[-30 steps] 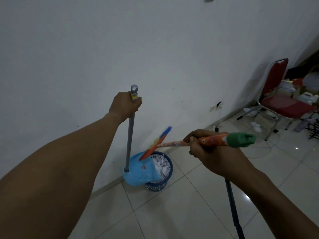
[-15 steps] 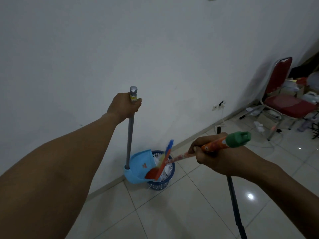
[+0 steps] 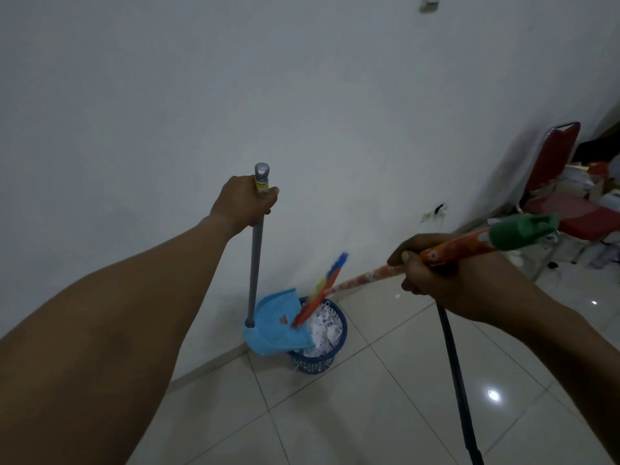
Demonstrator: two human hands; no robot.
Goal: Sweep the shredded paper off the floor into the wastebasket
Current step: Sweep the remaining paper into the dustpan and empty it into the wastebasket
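Observation:
My left hand (image 3: 243, 203) grips the top of a grey pole that carries a light blue dustpan (image 3: 273, 325). The dustpan is tipped over a dark blue wastebasket (image 3: 318, 359) that stands by the wall. White shredded paper (image 3: 323, 330) fills the basket. My right hand (image 3: 436, 273) holds the orange patterned handle of a broom, near its green end cap (image 3: 521, 229). The broom head (image 3: 320, 293), with red, yellow and blue bristles, reaches down into the dustpan's mouth above the paper.
A white wall rises right behind the basket. White tiles (image 3: 335, 414) cover the floor. A black cable (image 3: 458, 380) hangs down below my right hand. At the far right stands a red chair (image 3: 567, 196) with clutter around it, and a wall socket (image 3: 434, 213) sits low on the wall.
The broom head dipped down into the dustpan and now angles a little higher again. The dustpan has stayed tipped over the basket. Both hands kept their grips.

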